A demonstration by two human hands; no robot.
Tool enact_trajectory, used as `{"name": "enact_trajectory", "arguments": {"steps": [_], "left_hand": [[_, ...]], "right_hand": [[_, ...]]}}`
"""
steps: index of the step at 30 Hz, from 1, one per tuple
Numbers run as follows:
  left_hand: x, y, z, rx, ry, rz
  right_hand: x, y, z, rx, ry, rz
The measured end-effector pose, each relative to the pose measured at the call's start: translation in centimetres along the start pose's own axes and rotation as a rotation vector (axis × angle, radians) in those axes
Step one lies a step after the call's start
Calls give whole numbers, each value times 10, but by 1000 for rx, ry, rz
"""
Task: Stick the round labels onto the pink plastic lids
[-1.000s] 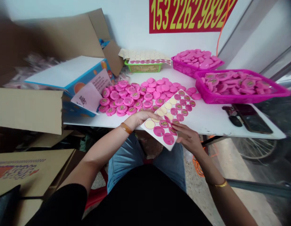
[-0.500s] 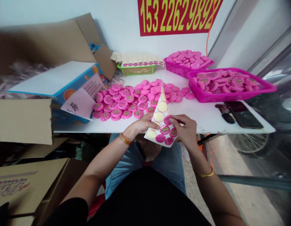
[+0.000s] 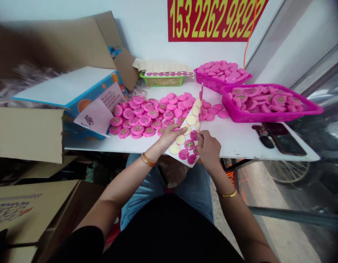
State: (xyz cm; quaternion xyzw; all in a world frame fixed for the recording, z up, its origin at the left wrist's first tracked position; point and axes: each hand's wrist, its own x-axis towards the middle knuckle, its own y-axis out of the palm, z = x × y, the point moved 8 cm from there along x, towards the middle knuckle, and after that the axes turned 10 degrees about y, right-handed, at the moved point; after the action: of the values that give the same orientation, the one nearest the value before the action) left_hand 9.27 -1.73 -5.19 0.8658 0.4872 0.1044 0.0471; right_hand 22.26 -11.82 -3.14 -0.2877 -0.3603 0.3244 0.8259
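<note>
A sheet of round stickers (image 3: pixel 180 140) is held up over the table's front edge. Pale yellow blank circles run along its left side, and pink printed stickers show at the lower right. My left hand (image 3: pixel 169 138) grips the sheet from the left, thumb flat on its face. At the right edge, my right hand (image 3: pixel 210 149) is closed with thumb and finger pinching the sheet beside the pink stickers; whether a sticker is lifting there is hidden. Just behind lies a heap of pink round cases (image 3: pixel 145 121), several with printed labels on top.
Two magenta baskets, the near one (image 3: pixel 270 117) and the far one (image 3: pixel 208 81), hold more pink cases at the right. A green basket (image 3: pixel 165 81) carries sticker sheets. A phone (image 3: pixel 285 138) and keys (image 3: pixel 260 131) lie at right; an open carton (image 3: pixel 28 133) stands left.
My right hand has shifted slightly left and its fingers have curled in more. The sheet's right edge has bent upright, showing its pink strip edge-on. The view has shifted a little.
</note>
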Motion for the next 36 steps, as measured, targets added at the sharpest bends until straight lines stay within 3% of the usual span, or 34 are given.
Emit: {"name": "enact_trajectory", "arguments": {"steps": [3, 6, 9, 12, 15, 17, 19, 21, 23, 25, 27, 29, 32, 36], "left_hand": [[11, -20, -13, 283, 131, -110], [18, -28, -24, 506, 199, -111], [23, -34, -25, 532, 158, -104], [25, -47, -16, 475, 77, -189], [26, -62, -17, 607, 88, -256], [25, -67, -26, 755, 161, -262], [20, -70, -44, 817, 283, -290], [12, -72, -65, 772, 421, -321], [8, -68, -85, 709, 514, -266], [9, -57, -97, 670, 544, -94], [9, -43, -103, 650, 543, 107], [7, -35, -106, 665, 555, 237], [3, -29, -107, 734, 599, 311], [-1, -27, -104, 731, 609, 334]], "right_hand": [[4, 12, 6, 8, -7, 80], [9, 16, 10, 77, 12, 45], [12, 22, 17, 94, -49, 12], [11, 35, 28, 105, -173, 66], [13, 30, 32, 310, -186, 13], [22, 22, 24, 509, -64, -38], [36, 29, 15, 680, 117, 71], [47, 47, 18, 800, 244, 372], [52, 55, 28, 834, 261, 603], [56, 49, 40, 786, 183, 678], [57, 39, 54, 666, 54, 681], [56, 31, 71, 528, -81, 664], [53, 22, 91, 378, -244, 607], [50, 20, 104, 254, -328, 543]]}}
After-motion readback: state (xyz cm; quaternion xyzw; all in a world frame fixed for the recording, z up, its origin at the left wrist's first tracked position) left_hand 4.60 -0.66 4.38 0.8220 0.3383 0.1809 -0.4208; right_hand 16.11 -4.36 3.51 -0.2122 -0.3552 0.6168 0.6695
